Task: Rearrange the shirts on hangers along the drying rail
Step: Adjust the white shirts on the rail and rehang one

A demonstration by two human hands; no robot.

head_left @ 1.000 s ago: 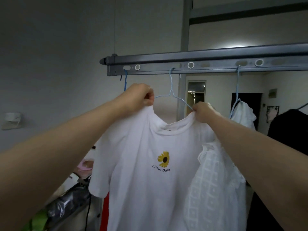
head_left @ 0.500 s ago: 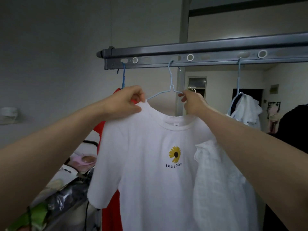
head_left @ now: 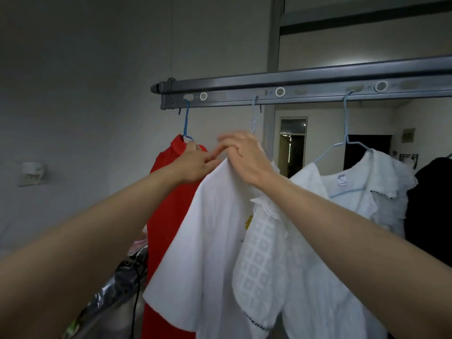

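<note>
- Far left, on the wall: small white fixture (head_left: 31,170), well apart from the work. Low left, near: crumpled silvery plastic (head_left: 115,299) with a black cord hanging over it.
- Drying rail (head_left: 305,90): grey, slotted, runs from its end cap at centre to the right edge.
- Red shirt (head_left: 168,211): first on the rail, on a dark blue hanger (head_left: 186,123) hooked in the end slot. Partly behind the left arm.
- Left hand (head_left: 195,162): fingers pinched together at the near shoulder of the sunflower T-shirt; appears to have cloth in the pinch, but contact is blurred, cannot confirm.
- Sunflower T-shirt (head_left: 208,228): white, second on the rail, turned edge-on to the camera; print mostly hidden. Its light blue hanger hook (head_left: 254,113) is on the rail.
- Right hand (head_left: 247,157): motion-blurred, fingers curled over the collar and hanger top; whether it grips wire or cloth, cannot tell.
- White blouse (head_left: 354,192): textured, third, on a pale blue hanger (head_left: 345,123); its sleeve overlaps the T-shirt. A black garment (head_left: 430,204) is at far right.
- Handling judgement: shirts are light, soft and limp; pulling cloth risks sliding it off the thin wire. Better to hold at the hanger neck just below the hook, lift clear of the slot, then re-seat.
</note>
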